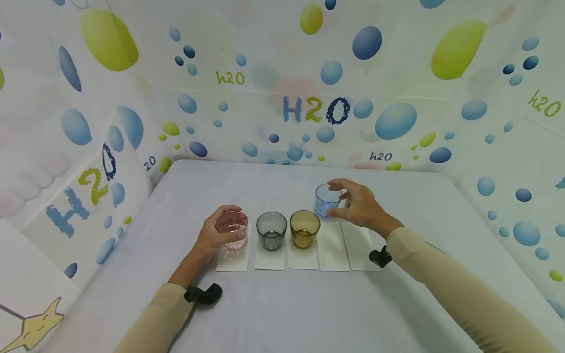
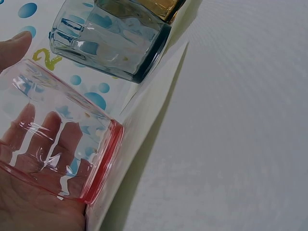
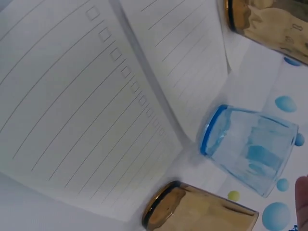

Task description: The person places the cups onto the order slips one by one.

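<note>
My left hand (image 1: 216,233) curls round a pinkish clear glass (image 1: 234,230) on the leftmost white paper slip (image 1: 231,264). In the left wrist view, fingers (image 2: 43,139) show through the glass above its red base. My right hand (image 1: 359,206) is at the right side of a light-blue glass (image 1: 323,202), thumb and fingers spread apart. In the right wrist view, the blue glass (image 3: 252,147) stands upright behind the slips, with a fingertip (image 3: 302,202) near its rim. An amber-brown glass (image 3: 202,211) is beside it, mostly hidden behind my right hand in the head view.
A grey glass (image 1: 271,230) and another amber glass (image 1: 304,229) stand on the neighbouring slips. Two lined paper slips (image 1: 334,252) lie to their right, in front of the blue glass. Patterned cloth (image 1: 265,63) stands round the back and sides of the white table (image 1: 282,314).
</note>
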